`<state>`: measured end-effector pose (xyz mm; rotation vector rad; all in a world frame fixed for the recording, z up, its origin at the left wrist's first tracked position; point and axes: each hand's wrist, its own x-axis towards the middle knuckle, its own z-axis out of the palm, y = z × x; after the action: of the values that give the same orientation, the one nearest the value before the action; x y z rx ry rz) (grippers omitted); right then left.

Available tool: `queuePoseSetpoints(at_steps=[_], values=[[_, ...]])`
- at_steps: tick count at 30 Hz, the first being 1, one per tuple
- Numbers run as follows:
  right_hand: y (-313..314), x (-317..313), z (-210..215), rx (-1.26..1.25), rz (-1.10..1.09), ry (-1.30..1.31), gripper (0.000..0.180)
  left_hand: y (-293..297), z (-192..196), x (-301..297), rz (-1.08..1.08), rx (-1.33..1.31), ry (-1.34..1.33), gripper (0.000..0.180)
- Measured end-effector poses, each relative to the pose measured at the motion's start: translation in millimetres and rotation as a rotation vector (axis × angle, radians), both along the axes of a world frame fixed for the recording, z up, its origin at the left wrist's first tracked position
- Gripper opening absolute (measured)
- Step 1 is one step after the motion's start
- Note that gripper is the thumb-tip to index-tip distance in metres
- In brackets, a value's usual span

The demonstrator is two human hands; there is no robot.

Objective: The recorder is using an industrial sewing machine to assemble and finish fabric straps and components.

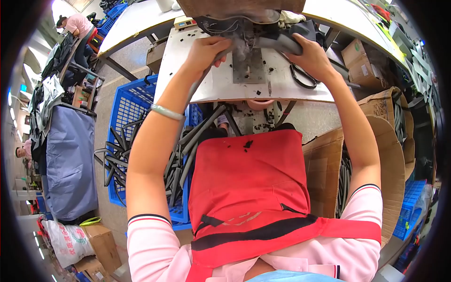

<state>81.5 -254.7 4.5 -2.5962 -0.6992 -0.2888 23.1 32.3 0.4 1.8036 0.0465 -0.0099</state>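
Observation:
Both my arms reach forward to a machine (pixel 239 26) on the white worktable, where a wisp of smoke or vapour hangs around its metal working part. My left hand (pixel 209 54) is closed on a long grey strip (pixel 193 89), whose tail runs down beside my forearm. Gripped in my right hand (pixel 314 57) is a thick grey, tube-like length (pixel 284 43) that reaches to the machine's middle. Whether both hands hold one piece is hidden by the machine and smoke. Below it lies a metal plate (pixel 246 70) with small black scraps around.
A blue crate (pixel 134 101) of grey strips stands at my left, and a cardboard box (pixel 324 162) of similar strips at my right. Scissors with black handles (pixel 303 77) lie at the table's right. My lap is covered by a red apron (pixel 249 174). Another person (pixel 77 24) sits far left.

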Motion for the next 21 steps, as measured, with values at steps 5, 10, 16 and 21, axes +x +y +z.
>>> queuePoseSetpoints(at_steps=[5,10,16,21], values=[[48.3,-113.3,-13.1,-0.285,0.517,-0.194,0.028,-17.4,-14.1,-29.7,-0.285,0.361,-0.047,0.027],[109.9,-178.8,-81.5,-0.575,0.744,-0.098,0.015,-79.8,1.3,-53.0,-0.301,0.075,0.060,0.029],[35.4,-107.7,-9.7,-0.225,0.393,0.103,0.030,-11.9,-55.8,-89.8,-0.341,0.070,0.222,0.030],[-4.7,-79.6,-1.8,-0.077,0.289,0.154,0.041,-11.0,-22.4,-95.6,-0.317,0.032,0.292,0.028]])
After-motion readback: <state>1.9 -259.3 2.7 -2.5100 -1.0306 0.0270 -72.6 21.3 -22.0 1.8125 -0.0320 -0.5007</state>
